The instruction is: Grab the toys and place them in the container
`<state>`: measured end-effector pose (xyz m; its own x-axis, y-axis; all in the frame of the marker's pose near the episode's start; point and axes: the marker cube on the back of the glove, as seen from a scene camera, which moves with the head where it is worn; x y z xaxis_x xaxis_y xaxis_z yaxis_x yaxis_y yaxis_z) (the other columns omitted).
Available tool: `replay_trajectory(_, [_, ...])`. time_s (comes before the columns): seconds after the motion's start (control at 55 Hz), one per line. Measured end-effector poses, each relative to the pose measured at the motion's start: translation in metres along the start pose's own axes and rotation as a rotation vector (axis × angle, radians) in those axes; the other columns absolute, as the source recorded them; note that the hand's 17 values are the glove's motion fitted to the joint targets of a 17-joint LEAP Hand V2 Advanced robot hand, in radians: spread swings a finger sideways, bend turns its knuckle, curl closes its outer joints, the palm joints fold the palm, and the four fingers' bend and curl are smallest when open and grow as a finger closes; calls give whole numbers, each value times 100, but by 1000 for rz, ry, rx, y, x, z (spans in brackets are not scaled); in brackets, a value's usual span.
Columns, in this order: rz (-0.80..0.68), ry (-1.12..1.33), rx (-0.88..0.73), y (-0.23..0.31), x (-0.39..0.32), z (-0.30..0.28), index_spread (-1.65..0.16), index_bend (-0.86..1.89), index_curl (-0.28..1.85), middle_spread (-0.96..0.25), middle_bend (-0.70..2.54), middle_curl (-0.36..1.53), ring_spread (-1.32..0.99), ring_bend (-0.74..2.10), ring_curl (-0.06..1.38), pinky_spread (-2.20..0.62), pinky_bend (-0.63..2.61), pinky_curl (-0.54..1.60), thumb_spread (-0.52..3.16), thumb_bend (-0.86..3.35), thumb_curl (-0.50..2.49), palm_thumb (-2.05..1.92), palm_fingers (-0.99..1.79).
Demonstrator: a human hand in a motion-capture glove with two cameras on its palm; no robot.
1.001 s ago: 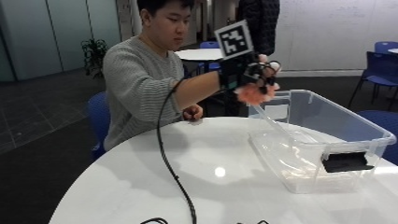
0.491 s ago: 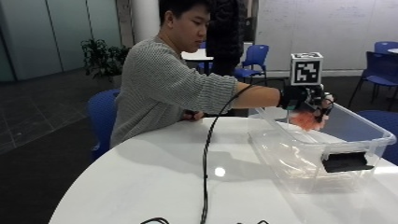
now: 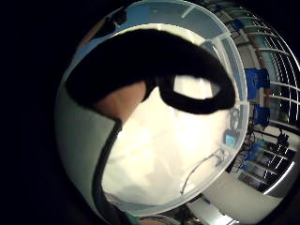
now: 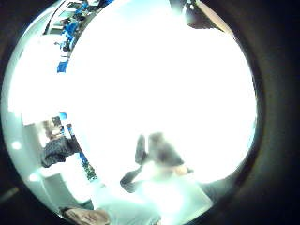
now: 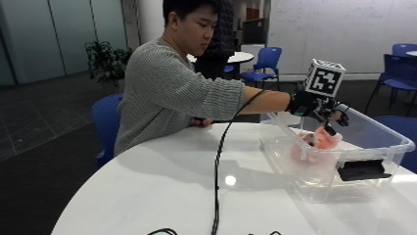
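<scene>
My gloved right hand [image 5: 320,111] reaches over the near rim into the clear plastic container [image 5: 371,147] on the right of the white table [image 5: 163,196]. Its fingers curl down onto a pink-orange toy [image 5: 320,143], which hangs inside the container and shows through the wall. The little finger side palm view looks down at the container's pale floor [image 3: 178,145], partly hidden by a black strap. The thumb side palm view is washed out with glare. The person's bare left hand [image 5: 203,122] rests at the table's far edge.
A black cable [image 5: 218,171] runs from the arm down across the table. The container has a black latch [image 5: 362,170] on its near end. Blue chairs [image 5: 264,61] and another round table stand behind.
The arm has swung from raised in front of the chest, out to the right and down, carrying the toy over the rim into the container. The outside camera's picture has shifted too.
</scene>
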<state>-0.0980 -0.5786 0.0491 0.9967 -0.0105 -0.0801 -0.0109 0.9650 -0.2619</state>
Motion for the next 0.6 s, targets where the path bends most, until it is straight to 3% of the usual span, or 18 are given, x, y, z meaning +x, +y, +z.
replay_trajectory(0.218, [-4,-101,98,51,7,-33,-42,19,67,-21,14,55,-16,32,45,7,118,37,123,-3,44,4,1])
replay_trajectory(0.437, [-124,-181,353,219,92,-63,-40,16,61,-18,14,46,-10,30,44,9,111,35,123,-8,34,-11,-10])
replay_trajectory(0.6, [80,-89,416,299,149,-34,-38,15,55,-16,15,42,-8,26,42,8,100,32,119,-9,26,-13,-13])
